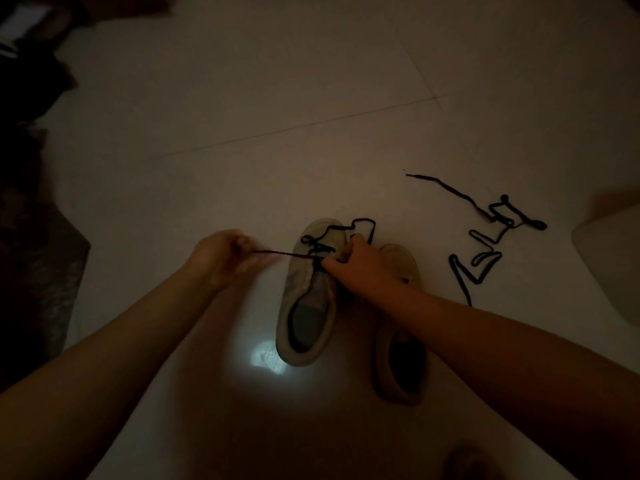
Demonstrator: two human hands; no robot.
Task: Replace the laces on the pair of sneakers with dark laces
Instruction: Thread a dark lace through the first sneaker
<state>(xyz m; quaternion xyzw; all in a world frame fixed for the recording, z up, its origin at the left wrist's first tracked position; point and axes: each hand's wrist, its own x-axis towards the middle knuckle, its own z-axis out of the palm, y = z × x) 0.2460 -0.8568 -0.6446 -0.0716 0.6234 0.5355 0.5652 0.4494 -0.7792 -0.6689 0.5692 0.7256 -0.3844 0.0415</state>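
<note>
— Both forearms fill the bottom of the frame, reaching up to the centre. What is held there?

— At left of centre, the left hand [221, 258] is blurred, but its grip looks pinched on one end of the dark lace [277, 253], which is drawn taut toward the left. The right hand [360, 263] rests on the forepart of the left shoe [308, 296], fingers curled at the eyelets; whether the lace itself is pinched there cannot be told.

— And the rest of the pair?

— The second shoe [398, 362] lies just beside the first, lower right of centre on the floor [311, 98], partly hidden by the right forearm, and no lace can be seen on it. A spare lace [485, 237] is strewn loose at right of the frame, well apart from both shoes.

— How should the pull be done well?

— The shoe is best pinned firmly while slack is taken through, so that it is not dragged sideways. Both ends should be kept even, and the loose loop over the toe should be watched for twists. Light is poor, so eyelets may have to be found by touch.
</note>
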